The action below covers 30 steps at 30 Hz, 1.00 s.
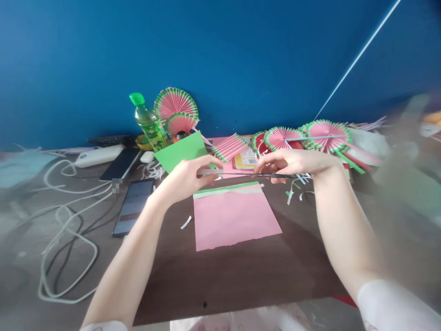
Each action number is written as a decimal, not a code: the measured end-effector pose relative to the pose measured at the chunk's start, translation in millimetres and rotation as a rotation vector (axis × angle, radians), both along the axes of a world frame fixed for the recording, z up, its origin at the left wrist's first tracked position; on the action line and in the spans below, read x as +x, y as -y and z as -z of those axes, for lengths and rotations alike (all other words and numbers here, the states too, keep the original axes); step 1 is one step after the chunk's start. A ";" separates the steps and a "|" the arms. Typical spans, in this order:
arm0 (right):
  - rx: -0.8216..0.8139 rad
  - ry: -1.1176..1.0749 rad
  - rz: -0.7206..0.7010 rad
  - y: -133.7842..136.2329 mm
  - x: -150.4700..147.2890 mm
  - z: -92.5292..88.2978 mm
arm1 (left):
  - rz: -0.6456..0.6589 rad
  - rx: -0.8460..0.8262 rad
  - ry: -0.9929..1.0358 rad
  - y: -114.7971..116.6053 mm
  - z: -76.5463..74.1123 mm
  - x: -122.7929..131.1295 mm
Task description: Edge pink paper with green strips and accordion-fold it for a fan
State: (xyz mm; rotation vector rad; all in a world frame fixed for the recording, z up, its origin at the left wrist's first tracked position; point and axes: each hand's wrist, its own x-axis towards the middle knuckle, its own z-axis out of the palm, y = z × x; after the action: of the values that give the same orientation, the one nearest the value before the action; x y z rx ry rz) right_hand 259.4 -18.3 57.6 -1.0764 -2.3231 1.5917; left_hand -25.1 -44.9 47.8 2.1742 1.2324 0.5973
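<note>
My left hand (188,177) is closed, pinching a short whitish strip (210,171) between thumb and fingers. Level with it, my right hand (280,163) has its fingers curled around a long, thin dark tool (267,174) that looks like scissors. Its narrow front part points left and meets the strip's end; whether it cuts into the strip I cannot tell. Below both hands, a pink paper sheet (237,218) lies flat on the table, its near edge torn. Along its far edge runs a green paper band (241,187) with a paler strip beside it.
Behind the hands are a green card (182,151), pleated pink-and-green paper fans (325,135), a folded pink piece (230,147) and a green-capped bottle (149,122). Left lie a phone (132,207), another dark phone (120,164), a white power bank (99,156) and a looped cable (94,253).
</note>
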 end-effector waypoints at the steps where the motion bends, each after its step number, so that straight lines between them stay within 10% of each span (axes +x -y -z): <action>1: -0.002 -0.006 -0.003 0.1 0.3 0.0 | -0.004 0.005 -0.002 0.1 -0.3 0.0; 30: 0.008 0.011 0.018 3.3 -5.6 -3.0 | -0.010 0.273 -0.230 3.9 -3.1 4.8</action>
State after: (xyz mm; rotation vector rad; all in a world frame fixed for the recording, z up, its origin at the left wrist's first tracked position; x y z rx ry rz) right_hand 253.8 -21.6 60.6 -1.1045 -2.3178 1.5731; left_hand -20.2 -48.7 50.8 2.5234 1.3450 0.5593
